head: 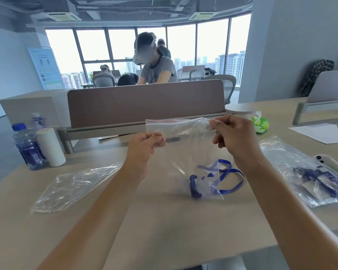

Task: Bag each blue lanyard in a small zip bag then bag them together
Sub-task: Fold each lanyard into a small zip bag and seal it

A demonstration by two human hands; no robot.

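I hold a small clear zip bag (180,152) upright above the desk. My left hand (144,147) pinches its left edge below the red-lined zip. My right hand (232,133) pinches its top right corner. A blue lanyard (195,189) sits bunched in the bottom of this bag, and a loop of blue strap (234,178) shows past the bag's right edge. An empty clear bag (74,188) lies flat on the desk at the left. At the right lies a larger clear bag (293,168) holding bagged blue lanyards (318,178).
Two water bottles (27,147) and a white cylinder (51,147) stand at the left. A brown divider (144,104) runs across the back, with a person seated behind it. A green object (260,123), paper with a pen (320,132) and a white device (332,164) lie at the right.
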